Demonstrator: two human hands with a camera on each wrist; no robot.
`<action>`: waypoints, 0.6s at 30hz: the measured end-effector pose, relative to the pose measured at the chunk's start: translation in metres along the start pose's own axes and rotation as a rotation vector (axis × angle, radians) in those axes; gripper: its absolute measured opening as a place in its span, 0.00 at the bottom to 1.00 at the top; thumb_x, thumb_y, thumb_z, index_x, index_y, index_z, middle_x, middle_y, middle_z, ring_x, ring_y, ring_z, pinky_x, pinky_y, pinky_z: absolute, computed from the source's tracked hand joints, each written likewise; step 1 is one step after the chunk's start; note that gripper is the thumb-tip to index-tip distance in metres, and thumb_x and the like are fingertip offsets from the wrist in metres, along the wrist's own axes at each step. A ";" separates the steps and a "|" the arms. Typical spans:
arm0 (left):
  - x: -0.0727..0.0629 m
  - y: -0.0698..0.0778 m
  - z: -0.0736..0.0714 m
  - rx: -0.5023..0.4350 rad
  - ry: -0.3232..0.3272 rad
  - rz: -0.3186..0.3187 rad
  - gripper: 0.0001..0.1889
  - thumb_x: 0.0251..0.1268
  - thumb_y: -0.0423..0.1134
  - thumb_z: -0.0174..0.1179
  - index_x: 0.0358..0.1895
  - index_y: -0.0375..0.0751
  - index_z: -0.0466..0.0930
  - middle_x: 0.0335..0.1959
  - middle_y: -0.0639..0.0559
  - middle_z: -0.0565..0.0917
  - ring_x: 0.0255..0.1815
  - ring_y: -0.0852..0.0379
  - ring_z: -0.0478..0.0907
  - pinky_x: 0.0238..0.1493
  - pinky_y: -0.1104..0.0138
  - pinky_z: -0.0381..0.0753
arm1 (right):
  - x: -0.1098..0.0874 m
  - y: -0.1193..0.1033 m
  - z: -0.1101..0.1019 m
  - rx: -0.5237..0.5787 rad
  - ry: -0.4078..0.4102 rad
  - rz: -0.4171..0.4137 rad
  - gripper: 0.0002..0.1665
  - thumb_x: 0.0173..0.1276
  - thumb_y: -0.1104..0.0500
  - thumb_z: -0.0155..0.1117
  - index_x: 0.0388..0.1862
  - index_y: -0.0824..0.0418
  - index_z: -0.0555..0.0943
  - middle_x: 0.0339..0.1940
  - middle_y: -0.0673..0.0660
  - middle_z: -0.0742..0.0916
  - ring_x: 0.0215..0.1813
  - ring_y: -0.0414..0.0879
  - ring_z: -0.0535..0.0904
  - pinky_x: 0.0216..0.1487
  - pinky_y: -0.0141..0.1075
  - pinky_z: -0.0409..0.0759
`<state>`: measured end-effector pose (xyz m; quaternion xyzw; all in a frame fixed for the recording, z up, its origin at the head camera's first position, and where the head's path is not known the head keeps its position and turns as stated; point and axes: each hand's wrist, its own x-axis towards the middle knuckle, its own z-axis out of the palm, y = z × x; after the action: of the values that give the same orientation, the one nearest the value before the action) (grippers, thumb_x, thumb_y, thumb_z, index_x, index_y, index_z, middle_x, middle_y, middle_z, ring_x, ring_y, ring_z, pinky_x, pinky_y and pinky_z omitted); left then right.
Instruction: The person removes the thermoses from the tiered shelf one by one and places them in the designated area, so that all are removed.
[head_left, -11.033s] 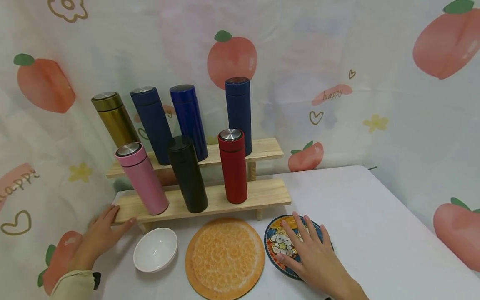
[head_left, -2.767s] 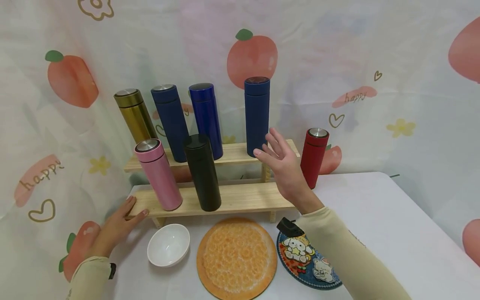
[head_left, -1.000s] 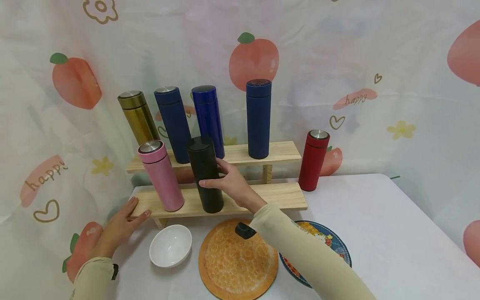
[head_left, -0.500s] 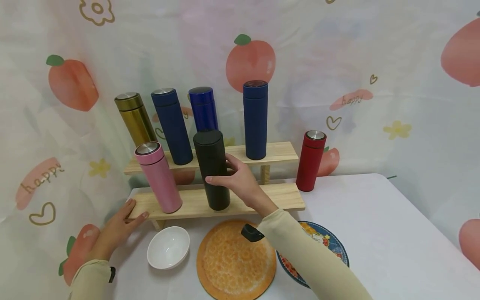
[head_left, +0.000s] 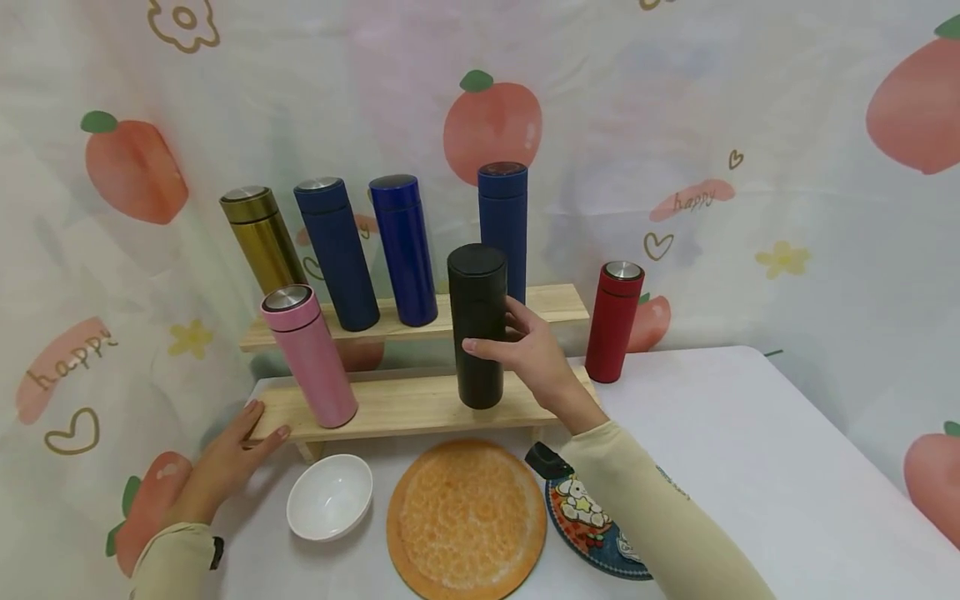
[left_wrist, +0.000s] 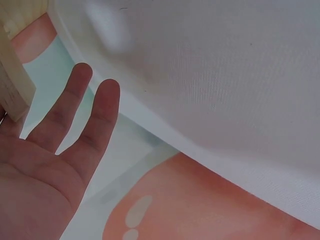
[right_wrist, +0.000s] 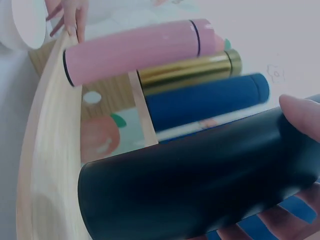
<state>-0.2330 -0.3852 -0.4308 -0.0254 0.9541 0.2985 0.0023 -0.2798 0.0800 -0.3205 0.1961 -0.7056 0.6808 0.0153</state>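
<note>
1. One black bottle (head_left: 477, 317) is held upright in the right hand (head_left: 534, 354), over the lower shelf (head_left: 401, 402) — whether its base is touching the wood cannot be told.
2. The bottle is gripped around its middle from its right side: the thumb is laid across the front, the fingers are curled behind.
3. The left hand (head_left: 216, 477) is rested against the left end of the lower shelf, thumb and fingers spread — well apart from the black bottle.
4. Between the two, a pink bottle (head_left: 315, 362) is stood on the same shelf.
5. Behind the black bottle, a dark blue bottle (head_left: 504, 217) is partly hidden.
6. Right of the shelf, a red bottle (head_left: 615, 325) is placed.
</note>
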 end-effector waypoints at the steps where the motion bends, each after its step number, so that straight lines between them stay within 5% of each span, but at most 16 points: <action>1: 0.000 0.000 0.000 0.000 0.002 0.003 0.53 0.80 0.64 0.58 0.85 0.26 0.42 0.86 0.27 0.44 0.83 0.21 0.44 0.77 0.29 0.50 | -0.001 0.001 -0.004 -0.008 0.009 0.003 0.47 0.67 0.56 0.78 0.83 0.54 0.70 0.71 0.62 0.81 0.69 0.61 0.78 0.67 0.62 0.77; 18: -0.004 0.003 -0.002 -0.010 0.005 0.017 0.53 0.80 0.62 0.59 0.84 0.25 0.43 0.85 0.26 0.44 0.83 0.21 0.44 0.77 0.29 0.51 | -0.014 0.002 -0.086 -0.110 0.180 0.010 0.46 0.71 0.54 0.75 0.85 0.55 0.67 0.74 0.64 0.79 0.75 0.61 0.72 0.76 0.65 0.66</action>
<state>-0.2291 -0.3831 -0.4274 -0.0179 0.9528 0.3032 -0.0026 -0.2886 0.1670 -0.3204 0.1294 -0.7386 0.6561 0.0857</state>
